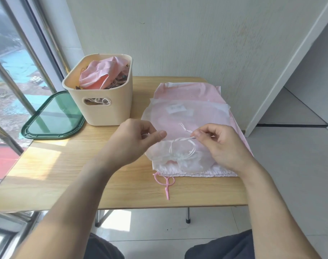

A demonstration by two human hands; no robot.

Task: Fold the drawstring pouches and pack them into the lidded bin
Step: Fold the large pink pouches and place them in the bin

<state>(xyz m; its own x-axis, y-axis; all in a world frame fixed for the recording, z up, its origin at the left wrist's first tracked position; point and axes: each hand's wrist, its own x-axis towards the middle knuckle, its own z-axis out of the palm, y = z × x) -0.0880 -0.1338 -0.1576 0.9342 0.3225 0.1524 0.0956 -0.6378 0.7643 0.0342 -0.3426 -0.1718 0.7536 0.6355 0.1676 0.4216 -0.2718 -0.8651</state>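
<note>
Head view shows me both hands over a sheer white pouch (180,144) lying atop a larger pink pouch (196,94) on the table (66,165); left hand (135,139) pinches one end of the white drawstring (181,140), right hand (221,144) pinches the other, probably to tidy the cord before folding; the bin (101,103) stands just left of the pile, already holding crumpled pink fabric, its green lid (54,116) laid aside so packing stays unobstructed.
</note>
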